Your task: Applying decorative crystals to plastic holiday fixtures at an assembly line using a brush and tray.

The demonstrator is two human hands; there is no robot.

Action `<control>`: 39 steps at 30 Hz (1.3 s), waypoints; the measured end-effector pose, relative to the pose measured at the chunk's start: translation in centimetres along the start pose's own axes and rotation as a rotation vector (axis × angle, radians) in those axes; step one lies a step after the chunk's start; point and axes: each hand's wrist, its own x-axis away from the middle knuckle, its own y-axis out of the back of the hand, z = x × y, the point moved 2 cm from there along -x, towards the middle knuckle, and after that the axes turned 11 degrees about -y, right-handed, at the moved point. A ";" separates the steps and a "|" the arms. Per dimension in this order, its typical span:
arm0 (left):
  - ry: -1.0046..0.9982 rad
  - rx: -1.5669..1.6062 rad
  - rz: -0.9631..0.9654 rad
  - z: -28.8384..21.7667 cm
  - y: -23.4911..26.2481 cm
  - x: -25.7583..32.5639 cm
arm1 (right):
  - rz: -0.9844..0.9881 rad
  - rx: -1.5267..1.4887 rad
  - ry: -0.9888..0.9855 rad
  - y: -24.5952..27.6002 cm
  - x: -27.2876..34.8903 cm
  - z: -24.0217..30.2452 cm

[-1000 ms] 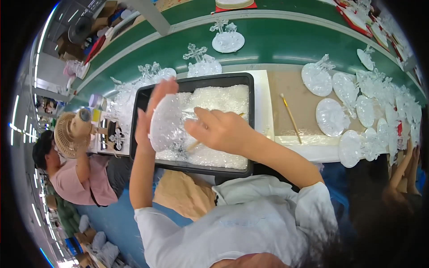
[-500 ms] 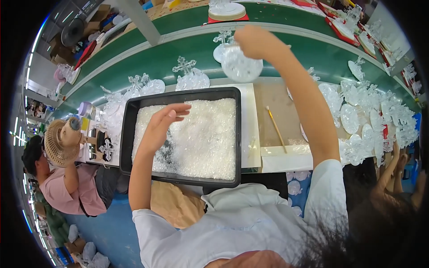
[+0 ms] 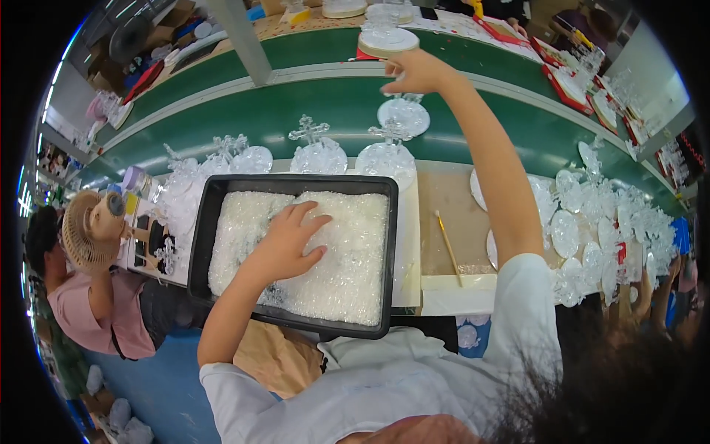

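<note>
My left hand (image 3: 292, 240), fingers spread, is over a black tray (image 3: 393, 244), touching or just above its fill of small clear beads or grains (image 3: 336, 288). My right hand (image 3: 418, 72) reaches across the green surface with partly bent fingers. A thin stick (image 3: 367, 60) appears to stick out from them; its kind is too small to tell. Just below that hand is a clear disc (image 3: 404, 117) with its top part hidden. Nearer, behind the tray, lies another clear disc (image 3: 386, 161) with a clear cross (image 3: 390, 132) on it.
A yellow-handled brush (image 3: 448, 248) lies right of the tray. Clear ornaments (image 3: 592, 214) crowd the right side; more discs and crosses (image 3: 318, 157) stand behind the tray. A metal post (image 3: 244, 41) rises ahead. At left sits a person (image 3: 111, 311) beside a tan fan (image 3: 92, 229).
My left hand has lowered over the beads and spread its fingers. The disc with a cross that my right hand held now lies behind the tray; that hand is above another disc.
</note>
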 end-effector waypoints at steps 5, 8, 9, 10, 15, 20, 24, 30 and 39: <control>-0.009 -0.079 0.094 0.2 -1.7 0.0 | -0.045 0.417 0.203 -3.7 -1.5 -4.0; 0.018 -0.025 0.146 1.1 -2.1 0.4 | 0.167 0.498 0.020 -4.0 -2.0 -4.0; 0.009 0.009 0.148 1.3 -2.2 0.5 | 0.173 0.454 -0.148 -3.8 -2.0 -4.3; 0.012 0.018 0.148 1.1 -2.0 0.2 | 0.105 0.522 -0.130 -3.1 -1.6 -4.2; -0.134 -0.133 0.100 0.2 -2.3 -0.3 | -0.362 0.452 0.029 4.3 2.4 -3.2; -0.064 -0.040 0.324 1.3 -1.4 2.2 | -0.536 0.336 0.207 9.3 12.0 11.1; 0.000 0.108 0.365 1.6 -0.4 5.1 | -0.457 0.348 0.395 2.9 17.6 19.8; 0.337 -0.042 0.448 0.6 -0.2 7.0 | -0.079 0.203 0.514 -6.1 19.9 24.1; 0.273 0.420 0.075 -0.1 -0.3 4.7 | 0.371 0.153 0.140 -5.1 16.9 22.4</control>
